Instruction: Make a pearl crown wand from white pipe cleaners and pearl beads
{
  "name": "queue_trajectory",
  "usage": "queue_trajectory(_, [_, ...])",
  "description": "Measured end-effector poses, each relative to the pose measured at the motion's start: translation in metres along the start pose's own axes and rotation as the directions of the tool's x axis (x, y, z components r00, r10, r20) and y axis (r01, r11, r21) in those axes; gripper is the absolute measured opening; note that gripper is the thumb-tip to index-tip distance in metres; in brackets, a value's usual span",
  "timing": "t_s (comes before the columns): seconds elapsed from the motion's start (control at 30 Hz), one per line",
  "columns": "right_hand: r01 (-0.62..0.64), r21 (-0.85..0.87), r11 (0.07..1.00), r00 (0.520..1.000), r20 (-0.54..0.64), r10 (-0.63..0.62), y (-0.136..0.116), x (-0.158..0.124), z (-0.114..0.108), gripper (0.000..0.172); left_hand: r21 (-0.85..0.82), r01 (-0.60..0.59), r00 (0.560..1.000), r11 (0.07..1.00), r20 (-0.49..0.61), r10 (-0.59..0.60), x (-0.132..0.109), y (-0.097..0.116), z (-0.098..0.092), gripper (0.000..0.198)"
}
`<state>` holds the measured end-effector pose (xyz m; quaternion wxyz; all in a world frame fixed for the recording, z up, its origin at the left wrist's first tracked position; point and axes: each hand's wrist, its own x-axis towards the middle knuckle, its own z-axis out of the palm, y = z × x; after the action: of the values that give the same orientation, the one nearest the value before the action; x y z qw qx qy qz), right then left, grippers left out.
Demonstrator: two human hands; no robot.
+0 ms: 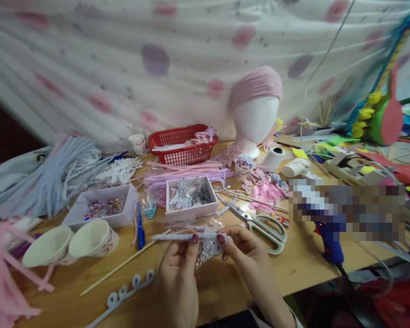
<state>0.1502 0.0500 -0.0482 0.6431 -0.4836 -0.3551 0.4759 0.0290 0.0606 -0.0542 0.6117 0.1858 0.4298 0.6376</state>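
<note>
Both hands are together over the table's front edge, pinching one pale, fuzzy pipe cleaner (172, 237) that runs nearly level between them. My left hand (181, 278) has its thumb on the middle of the strip, and its free end sticks out leftward. My right hand (251, 259) grips the other end between thumb and fingers. White pearl beads (207, 255) show just below the strip, between the hands; whether they are attached to it I cannot tell. A curled pale pipe cleaner (130, 289) lies left of my left hand, near a wooden skewer (123, 264).
Scissors (276, 237) and a blue glue gun (331, 243) lie to the right. Behind the hands stand a white box of beads (191, 212), a red basket (184, 157) and a foam head (254, 116). Paper cups (92, 241), a blue pen (141, 230) and pipe cleaner bundles (51, 182) are leftward.
</note>
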Motion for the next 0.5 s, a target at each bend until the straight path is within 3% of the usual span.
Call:
queue_trajectory(0.13, [0.047,-0.069,0.997,0.999,-0.002,-0.047,-0.007,-0.007,-0.006,0.027,0.098,0.012,0.998,0.995,0.065,-0.018,-0.005,0.0,-0.002,0.039])
queue_trajectory(0.27, [0.131,-0.013,0.991,0.99,-0.054,-0.132,-0.009,-0.013,-0.005,0.024,0.141,-0.006,0.991,0.99,0.132,-0.013,-0.017,0.0,0.012,0.039])
queue_trajectory(0.5, [0.13,-0.02,0.991,0.992,-0.004,-0.13,-0.011,-0.015,-0.016,0.025,0.285,-0.059,0.992,0.957,0.124,0.024,-0.027,-0.008,0.022,0.034])
